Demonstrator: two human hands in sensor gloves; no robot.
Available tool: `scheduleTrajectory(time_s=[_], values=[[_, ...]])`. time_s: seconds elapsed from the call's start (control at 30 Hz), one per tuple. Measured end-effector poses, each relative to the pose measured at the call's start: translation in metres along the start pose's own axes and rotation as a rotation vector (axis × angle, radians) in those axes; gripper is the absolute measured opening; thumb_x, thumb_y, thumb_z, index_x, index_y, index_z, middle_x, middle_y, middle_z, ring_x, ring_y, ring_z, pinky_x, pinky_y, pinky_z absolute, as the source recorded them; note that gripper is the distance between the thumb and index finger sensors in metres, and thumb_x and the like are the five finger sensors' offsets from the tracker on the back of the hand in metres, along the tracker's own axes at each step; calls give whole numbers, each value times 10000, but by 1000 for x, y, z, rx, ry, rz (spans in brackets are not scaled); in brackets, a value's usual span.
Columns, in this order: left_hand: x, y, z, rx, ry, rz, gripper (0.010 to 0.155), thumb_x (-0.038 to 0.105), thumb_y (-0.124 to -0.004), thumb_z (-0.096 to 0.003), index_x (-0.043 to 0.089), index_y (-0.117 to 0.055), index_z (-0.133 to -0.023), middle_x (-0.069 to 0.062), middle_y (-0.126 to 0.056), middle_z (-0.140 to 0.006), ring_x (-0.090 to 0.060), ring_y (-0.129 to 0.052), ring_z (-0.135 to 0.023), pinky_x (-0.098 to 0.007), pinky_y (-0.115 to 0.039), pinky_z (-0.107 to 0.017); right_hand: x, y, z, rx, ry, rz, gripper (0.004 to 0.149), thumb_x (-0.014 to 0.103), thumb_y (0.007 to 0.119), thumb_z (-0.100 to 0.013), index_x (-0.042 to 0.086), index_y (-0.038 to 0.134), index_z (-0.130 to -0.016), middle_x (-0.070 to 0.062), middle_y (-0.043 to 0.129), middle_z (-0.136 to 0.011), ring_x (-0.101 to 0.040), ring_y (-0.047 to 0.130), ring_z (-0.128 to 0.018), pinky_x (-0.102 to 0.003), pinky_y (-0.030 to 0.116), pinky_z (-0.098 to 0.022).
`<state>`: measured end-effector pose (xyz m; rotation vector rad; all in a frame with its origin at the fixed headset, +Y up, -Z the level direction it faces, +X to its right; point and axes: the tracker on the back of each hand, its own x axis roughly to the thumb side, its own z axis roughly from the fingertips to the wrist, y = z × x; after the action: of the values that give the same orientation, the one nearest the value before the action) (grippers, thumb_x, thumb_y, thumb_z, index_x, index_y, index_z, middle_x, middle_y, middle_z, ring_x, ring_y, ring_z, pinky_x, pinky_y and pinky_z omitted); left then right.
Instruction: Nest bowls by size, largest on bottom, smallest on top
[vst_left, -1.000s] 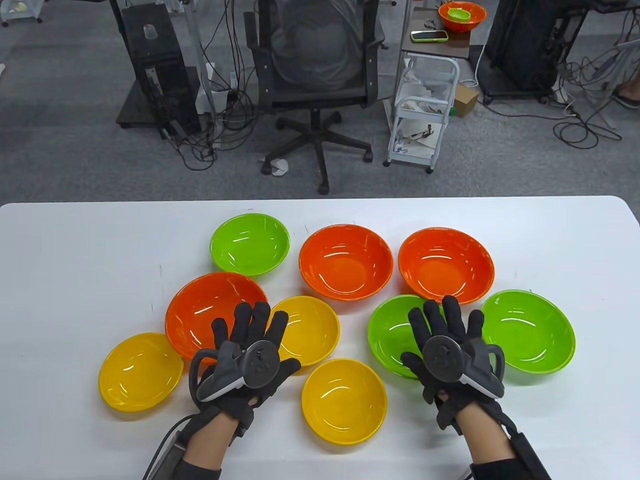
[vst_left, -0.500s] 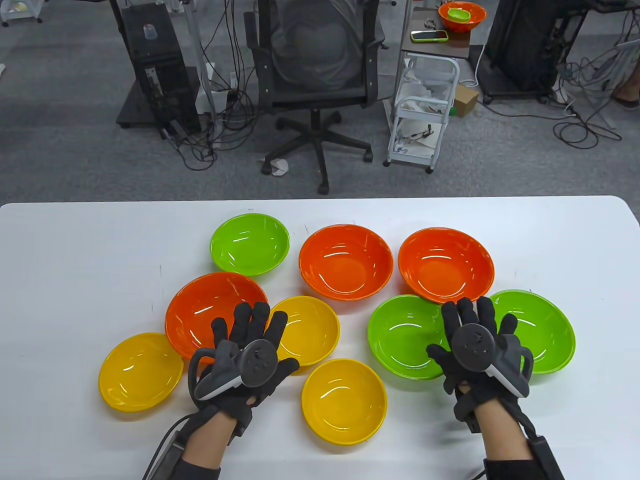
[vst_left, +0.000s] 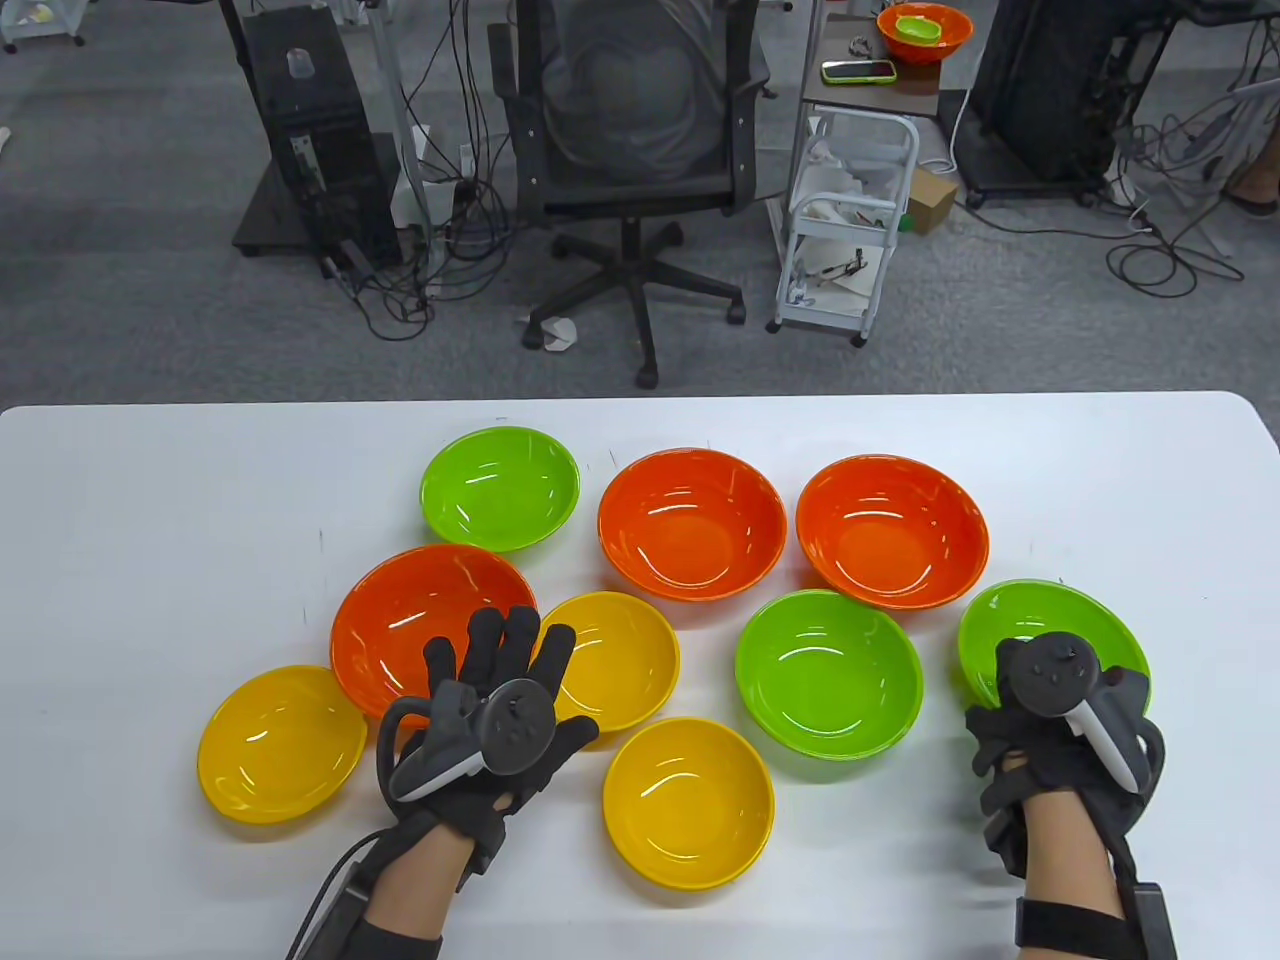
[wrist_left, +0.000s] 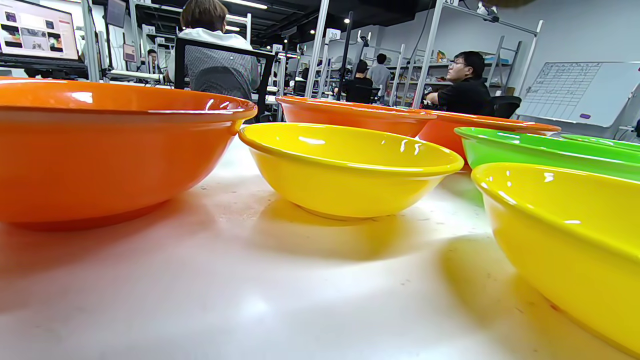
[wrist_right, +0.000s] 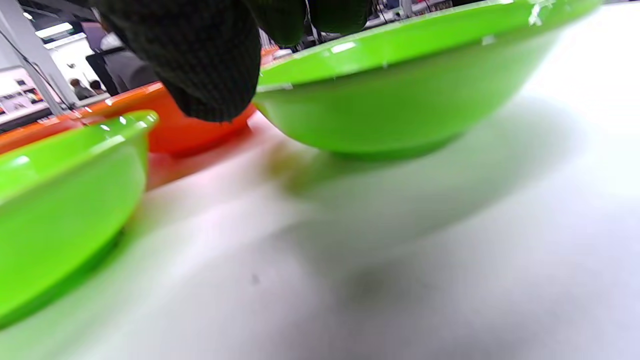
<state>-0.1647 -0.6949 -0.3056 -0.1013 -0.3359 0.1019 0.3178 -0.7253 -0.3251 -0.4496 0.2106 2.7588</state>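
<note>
Nine bowls stand apart on the white table (vst_left: 150, 520). Three are orange: a big one (vst_left: 410, 605) and two at the back (vst_left: 692, 523) (vst_left: 892, 530). Three are green (vst_left: 500, 487) (vst_left: 828, 672) (vst_left: 1070, 615). Three are yellow (vst_left: 625, 665) (vst_left: 282, 745) (vst_left: 688, 803). My left hand (vst_left: 500, 655) lies flat with fingers spread, over the gap between the big orange bowl and a yellow one. My right hand (vst_left: 1035, 700) is at the near left rim of the right green bowl (wrist_right: 400, 95). Its fingers (wrist_right: 210, 65) hang at that rim; whether they pinch it is hidden.
The left wrist view looks low across the table at the big orange bowl (wrist_left: 100, 150) and two yellow bowls (wrist_left: 350, 170) (wrist_left: 575, 235). Beyond the table's far edge stand an office chair (vst_left: 635, 150) and a white cart (vst_left: 850, 240).
My right hand has moved right, from over the middle green bowl to the near rim of the right green bowl, and its fingers have curled down. The left hand and all bowls have stayed put.
</note>
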Motion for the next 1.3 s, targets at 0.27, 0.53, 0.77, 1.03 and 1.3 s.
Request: scheduleTrajectory(time_s=[0.27,0.53,0.77,1.03,1.3], values=[[1,0,1,-4,-9,8,848,674,-552,-494,279,-230,-1173,-146,-149,-1229,-488,-139,-1122,-764,-182,-696,-4,16,-11,46,47,37,714,286,844,-487,106,502,-1088,-200,459,-1137,-528,279,-1045,-693,154,-681],[3,-1,0,-16,-10,-1,848,672,-555,-496,272,-242,-1175,-150,-156,-1228,-491,-152,-1122,-764,-189,-696,-1,20,-15,22,52,56,566,178,770,-506,29,625,-1032,-253,666,-1025,-547,548,-975,-737,333,-688],[2,-1,0,-13,-4,2,845,671,-555,-496,274,-244,-1174,-148,-160,-1229,-489,-155,-1123,-764,-191,-696,13,5,-6,-152,14,101,459,180,787,-482,-27,782,-891,-252,863,-829,-521,799,-795,-701,583,-609],[-7,1,0,-4,22,17,843,668,-557,-496,270,-251,-1174,-149,-178,-1230,-489,-165,-1124,-763,-195,-697,26,-8,5,-280,-16,115,445,194,790,-474,-31,802,-857,-247,894,-773,-509,850,-729,-681,620,-587],[-21,-2,-3,-8,67,38,840,666,-558,-497,269,-258,-1174,-153,-188,-1230,-490,-171,-1124,-762,-201,-696,59,-22,21,-409,-177,144,434,188,801,-472,-7,820,-859,-236,900,-785,-509,836,-751,-694,575,-624]])
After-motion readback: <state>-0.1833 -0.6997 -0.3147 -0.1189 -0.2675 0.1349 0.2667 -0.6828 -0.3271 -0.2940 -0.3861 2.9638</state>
